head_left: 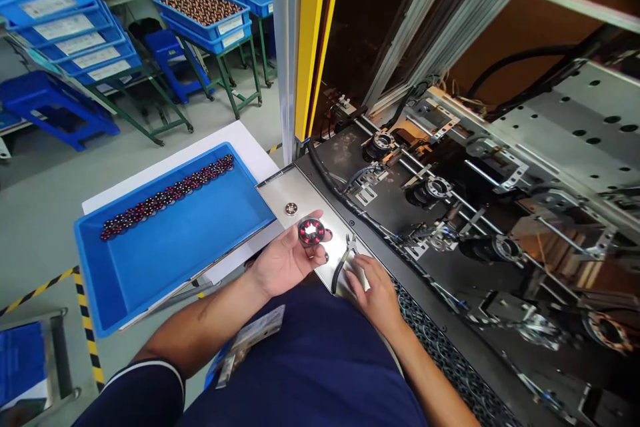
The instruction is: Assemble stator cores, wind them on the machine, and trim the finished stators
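My left hand (287, 257) holds a small round wound coil part (311, 231), dark with red windings, pinched at the fingertips above a steel plate (280, 190). My right hand (373, 290) rests on the same plate with its fingers closed around the black handles of small cutting pliers (345, 259), whose jaws point toward the coil. A second small round part (291, 208) lies loose on the plate just beyond the left hand.
A blue tray (170, 240) at left holds a diagonal row of several similar coils (167, 195). To the right runs a machine bed (450, 213) with rails, fixtures and cables. Racks of blue bins (205, 10) stand on the floor behind.
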`<action>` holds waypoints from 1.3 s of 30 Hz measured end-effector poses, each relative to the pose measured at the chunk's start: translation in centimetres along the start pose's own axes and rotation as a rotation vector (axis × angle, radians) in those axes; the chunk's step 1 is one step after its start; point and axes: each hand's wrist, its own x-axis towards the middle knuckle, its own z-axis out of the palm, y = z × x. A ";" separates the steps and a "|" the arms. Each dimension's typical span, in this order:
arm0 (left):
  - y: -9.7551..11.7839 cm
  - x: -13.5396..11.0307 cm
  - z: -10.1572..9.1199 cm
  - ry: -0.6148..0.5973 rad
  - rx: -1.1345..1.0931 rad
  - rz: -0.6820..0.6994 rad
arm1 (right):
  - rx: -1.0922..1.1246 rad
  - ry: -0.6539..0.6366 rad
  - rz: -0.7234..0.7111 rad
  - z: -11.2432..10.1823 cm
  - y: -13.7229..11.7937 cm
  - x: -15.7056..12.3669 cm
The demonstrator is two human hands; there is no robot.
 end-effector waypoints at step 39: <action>1.1 5.5 -12.4 0.205 1.730 0.617 | -0.255 0.092 0.294 -6.4 0.7 -7.0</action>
